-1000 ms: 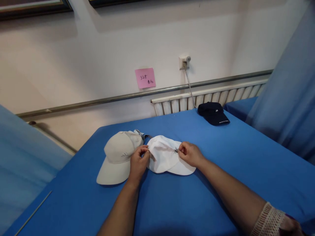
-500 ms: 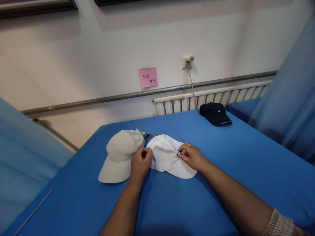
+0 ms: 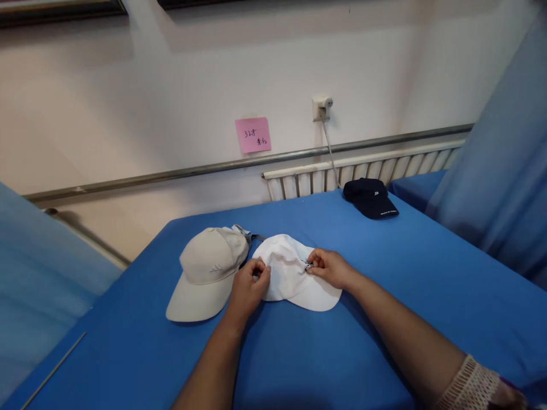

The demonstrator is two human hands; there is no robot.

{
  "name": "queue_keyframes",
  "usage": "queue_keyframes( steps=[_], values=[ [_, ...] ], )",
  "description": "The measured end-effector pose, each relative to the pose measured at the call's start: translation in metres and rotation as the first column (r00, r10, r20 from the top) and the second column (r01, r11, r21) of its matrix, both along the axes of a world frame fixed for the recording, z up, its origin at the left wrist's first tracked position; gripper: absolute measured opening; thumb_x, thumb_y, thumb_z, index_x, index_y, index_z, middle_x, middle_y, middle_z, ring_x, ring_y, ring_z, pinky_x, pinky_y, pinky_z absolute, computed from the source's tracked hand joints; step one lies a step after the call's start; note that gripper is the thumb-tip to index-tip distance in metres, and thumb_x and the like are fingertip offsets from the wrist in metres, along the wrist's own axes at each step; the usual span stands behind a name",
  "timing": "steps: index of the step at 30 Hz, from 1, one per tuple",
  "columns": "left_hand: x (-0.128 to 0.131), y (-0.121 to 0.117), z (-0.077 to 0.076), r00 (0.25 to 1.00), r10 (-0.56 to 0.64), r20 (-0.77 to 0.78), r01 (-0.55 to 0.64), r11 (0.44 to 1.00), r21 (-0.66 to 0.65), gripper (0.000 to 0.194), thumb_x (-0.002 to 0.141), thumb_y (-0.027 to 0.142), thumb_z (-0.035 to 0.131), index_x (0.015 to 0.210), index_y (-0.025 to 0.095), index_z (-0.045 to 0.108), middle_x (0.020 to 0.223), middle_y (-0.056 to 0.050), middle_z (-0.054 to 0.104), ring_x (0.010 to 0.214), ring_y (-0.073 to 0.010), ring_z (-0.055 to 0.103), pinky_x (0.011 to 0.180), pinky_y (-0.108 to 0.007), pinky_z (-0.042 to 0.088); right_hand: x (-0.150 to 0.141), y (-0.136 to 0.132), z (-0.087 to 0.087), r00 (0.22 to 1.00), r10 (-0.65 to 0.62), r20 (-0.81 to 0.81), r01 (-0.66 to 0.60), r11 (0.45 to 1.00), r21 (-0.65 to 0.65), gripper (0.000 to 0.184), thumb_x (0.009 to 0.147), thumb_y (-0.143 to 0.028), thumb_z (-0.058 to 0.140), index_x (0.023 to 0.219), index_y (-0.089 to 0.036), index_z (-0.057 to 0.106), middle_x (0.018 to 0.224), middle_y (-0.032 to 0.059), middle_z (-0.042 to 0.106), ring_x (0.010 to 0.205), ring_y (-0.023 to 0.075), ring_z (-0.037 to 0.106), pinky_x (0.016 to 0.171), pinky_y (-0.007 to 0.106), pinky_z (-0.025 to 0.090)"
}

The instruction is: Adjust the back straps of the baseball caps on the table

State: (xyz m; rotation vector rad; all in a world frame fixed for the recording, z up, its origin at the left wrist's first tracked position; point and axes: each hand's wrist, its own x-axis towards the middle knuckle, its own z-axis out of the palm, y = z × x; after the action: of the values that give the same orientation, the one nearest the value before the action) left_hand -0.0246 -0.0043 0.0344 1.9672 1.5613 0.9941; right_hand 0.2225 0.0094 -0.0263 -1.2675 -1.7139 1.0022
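A white baseball cap (image 3: 284, 267) lies on the blue-covered table, its brim pointing right and toward me. My left hand (image 3: 251, 283) is closed in a pinch at the left, back side of its crown. At the crown's front, just above the brim, my right hand (image 3: 331, 269) pinches the fabric by a dark embroidered mark, which its fingers partly cover. Close on the left sits a beige cap (image 3: 211, 256) with small stripes on its front and a strap at its back. That strap reaches toward the white cap.
A navy cap (image 3: 371, 198) rests at the table's (image 3: 427, 296) far right corner. Behind are a white radiator (image 3: 305, 181), a metal rail (image 3: 192, 169), a plugged-in socket (image 3: 321, 108) and a pink note (image 3: 253, 135). Blue curtains (image 3: 504, 154) hang at both sides. A thin stick (image 3: 53, 370) lies front left.
My left hand has shifted slightly right over the white cap's crown. My right fingers have drawn the fabric by the mark a little left, bunching it. The view has swung slightly.
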Motion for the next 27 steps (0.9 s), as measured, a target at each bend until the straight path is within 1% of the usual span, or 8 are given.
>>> queue_keyframes(
  steps=[3, 7, 12, 15, 17, 20, 23, 27],
  values=[
    [-0.001, 0.002, -0.003, 1.0, 0.002, 0.003, -0.002, 1.0, 0.012, 0.021, 0.081, 0.038, 0.054, 0.069, 0.02, 0.054, 0.066, 0.001, 0.058, 0.062, -0.0155, 0.054, 0.06, -0.026, 0.042, 0.0, 0.002, 0.001, 0.996, -0.011, 0.088, 0.008, 1.0, 0.025, 0.01, 0.077, -0.022, 0.069, 0.078, -0.021, 0.059, 0.063, -0.0057, 0.056, 0.058, 0.0109, 0.049, 0.053, 0.021, 0.034],
    [-0.001, 0.006, -0.008, 0.999, 0.017, 0.051, -0.017, 1.0, 0.011, 0.025, 0.081, 0.042, 0.056, 0.07, 0.02, 0.055, 0.066, 0.0, 0.059, 0.062, -0.0156, 0.055, 0.06, -0.026, 0.043, -0.002, -0.001, 0.008, 0.979, -0.066, 0.191, 0.046, 0.993, 0.105, 0.013, 0.077, -0.023, 0.069, 0.074, -0.02, 0.057, 0.063, -0.0051, 0.057, 0.058, 0.0111, 0.048, 0.053, 0.022, 0.03],
    [0.001, 0.009, -0.012, 0.992, 0.029, 0.122, -0.035, 0.998, 0.047, 0.027, 0.081, 0.045, 0.059, 0.084, 0.018, 0.063, 0.08, -0.004, 0.067, 0.073, -0.0192, 0.063, 0.066, -0.028, 0.048, 0.004, -0.009, 0.014, 0.984, -0.138, 0.113, 0.125, 0.986, 0.114, 0.012, 0.079, -0.025, 0.066, 0.074, -0.021, 0.055, 0.063, -0.0049, 0.056, 0.057, 0.0114, 0.048, 0.053, 0.022, 0.032],
    [0.001, 0.01, -0.012, 0.99, 0.029, 0.137, -0.038, 0.997, 0.065, 0.031, 0.081, 0.045, 0.059, 0.093, 0.017, 0.064, 0.089, -0.007, 0.07, 0.082, -0.0224, 0.066, 0.074, -0.032, 0.05, 0.023, -0.016, 0.016, 0.965, -0.258, 0.054, 0.247, 0.957, 0.152, 0.013, 0.079, -0.028, 0.064, 0.073, -0.021, 0.055, 0.063, -0.004, 0.057, 0.058, 0.0122, 0.05, 0.054, 0.022, 0.035],
    [0.003, 0.01, -0.012, 0.993, 0.022, 0.117, -0.03, 0.997, 0.065, 0.03, 0.081, 0.045, 0.058, 0.092, 0.017, 0.064, 0.088, -0.007, 0.07, 0.082, -0.0233, 0.066, 0.075, -0.034, 0.051, 0.047, -0.024, 0.018, 0.93, -0.365, 0.041, 0.352, 0.919, 0.177, 0.015, 0.08, -0.032, 0.062, 0.073, -0.021, 0.055, 0.062, -0.0037, 0.057, 0.057, 0.013, 0.05, 0.055, 0.023, 0.036],
    [0.008, 0.009, -0.017, 0.998, -0.023, 0.055, 0.022, 1.0, 0.018, 0.028, 0.081, 0.044, 0.056, 0.088, 0.018, 0.064, 0.084, -0.005, 0.07, 0.079, -0.0226, 0.066, 0.075, -0.034, 0.051, 0.097, -0.037, 0.023, 0.847, -0.523, 0.1, 0.501, 0.846, 0.181, 0.019, 0.081, -0.04, 0.059, 0.074, -0.022, 0.056, 0.061, -0.0031, 0.059, 0.057, 0.0145, 0.053, 0.055, 0.024, 0.037],
    [0.019, 0.006, -0.028, 0.993, -0.118, -0.013, 0.117, 0.991, -0.069, 0.025, 0.082, 0.041, 0.054, 0.089, 0.019, 0.065, 0.085, -0.004, 0.07, 0.08, -0.0216, 0.066, 0.077, -0.034, 0.051, 0.157, -0.05, 0.029, 0.768, -0.599, 0.226, 0.554, 0.799, 0.235, 0.025, 0.079, -0.046, 0.059, 0.076, -0.022, 0.058, 0.066, -0.0012, 0.063, 0.063, 0.0168, 0.057, 0.058, 0.026, 0.039],
    [0.031, 0.009, -0.045, 0.968, -0.244, -0.058, 0.235, 0.963, -0.135, 0.023, 0.083, 0.036, 0.053, 0.092, 0.019, 0.064, 0.09, -0.004, 0.071, 0.084, -0.0213, 0.066, 0.081, -0.035, 0.051, 0.227, -0.063, 0.028, 0.588, -0.687, 0.427, 0.629, 0.72, 0.292, 0.025, 0.079, -0.047, 0.058, 0.076, -0.022, 0.06, 0.069, 0.0006, 0.065, 0.064, 0.0184, 0.058, 0.058, 0.027, 0.037]
  ],
)
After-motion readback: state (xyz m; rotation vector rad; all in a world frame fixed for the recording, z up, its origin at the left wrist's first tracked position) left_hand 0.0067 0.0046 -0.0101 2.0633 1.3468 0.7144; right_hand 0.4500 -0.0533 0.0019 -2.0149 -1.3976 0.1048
